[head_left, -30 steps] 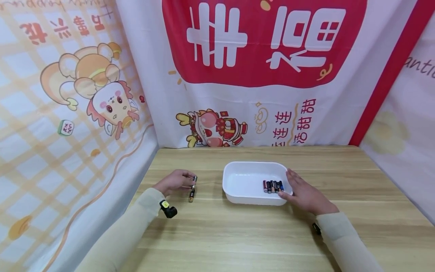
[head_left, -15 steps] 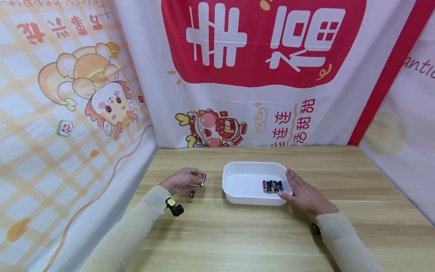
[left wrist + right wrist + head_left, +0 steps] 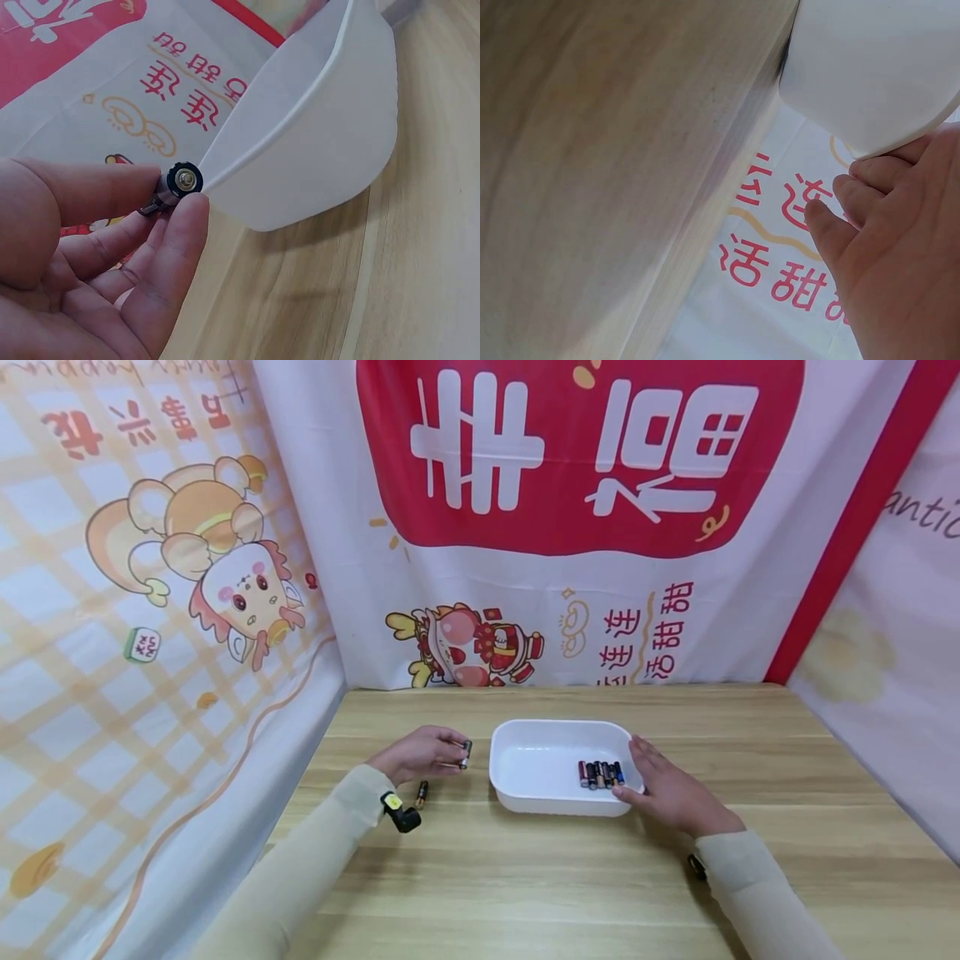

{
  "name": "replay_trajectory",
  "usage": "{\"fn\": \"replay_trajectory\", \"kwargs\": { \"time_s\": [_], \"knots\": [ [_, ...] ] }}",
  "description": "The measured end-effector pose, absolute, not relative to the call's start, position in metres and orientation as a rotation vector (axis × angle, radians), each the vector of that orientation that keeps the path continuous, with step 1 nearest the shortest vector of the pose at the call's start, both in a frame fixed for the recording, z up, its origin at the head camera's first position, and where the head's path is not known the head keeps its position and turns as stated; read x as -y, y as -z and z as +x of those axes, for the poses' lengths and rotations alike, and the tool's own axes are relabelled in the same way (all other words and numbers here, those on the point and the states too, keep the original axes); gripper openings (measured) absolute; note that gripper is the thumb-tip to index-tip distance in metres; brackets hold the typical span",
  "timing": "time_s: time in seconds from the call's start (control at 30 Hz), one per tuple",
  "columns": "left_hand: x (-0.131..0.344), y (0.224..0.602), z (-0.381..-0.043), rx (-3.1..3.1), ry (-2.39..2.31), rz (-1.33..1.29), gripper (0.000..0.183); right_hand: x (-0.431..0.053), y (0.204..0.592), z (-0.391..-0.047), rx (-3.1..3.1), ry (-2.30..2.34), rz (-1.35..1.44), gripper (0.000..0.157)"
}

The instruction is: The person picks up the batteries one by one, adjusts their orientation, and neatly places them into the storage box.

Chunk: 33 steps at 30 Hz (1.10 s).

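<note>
My left hand (image 3: 427,753) pinches a small dark-and-silver battery (image 3: 180,182) between thumb and fingertips, in the air just left of the white plastic box (image 3: 517,802). In the left wrist view one end of that battery, with its metal nub, faces the camera. Another battery (image 3: 422,793), black and copper, lies on the table below the left hand. Several batteries (image 3: 600,774) lie side by side in the right part of the box. My right hand (image 3: 675,793) rests against the box's right end, fingers extended along the rim and thumb at the front corner.
The box stands on a wood-grain table (image 3: 540,885). Printed cloths hang behind it and at both sides, the back cloth (image 3: 465,577) close to the table's far edge. A small black device (image 3: 401,814) is strapped on the left wrist.
The left hand has lifted one battery from beside the other on the table and carried it right, toward the box. The right hand stays at the box.
</note>
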State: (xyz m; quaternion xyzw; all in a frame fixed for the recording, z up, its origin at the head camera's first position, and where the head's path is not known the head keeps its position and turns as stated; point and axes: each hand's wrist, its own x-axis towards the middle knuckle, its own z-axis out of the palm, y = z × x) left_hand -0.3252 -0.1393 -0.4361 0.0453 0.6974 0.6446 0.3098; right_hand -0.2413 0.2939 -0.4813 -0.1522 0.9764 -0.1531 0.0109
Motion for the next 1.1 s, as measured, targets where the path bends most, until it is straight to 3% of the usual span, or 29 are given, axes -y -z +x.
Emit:
{"fn": "replay_trajectory", "kwargs": {
  "time_s": [1.1],
  "knots": [
    [0.068, 0.424, -0.335, -1.825, -1.653, 0.210, 0.043, -0.291, 0.475, -0.236, -3.059, 0.486, -0.503, 0.100]
  ]
}}
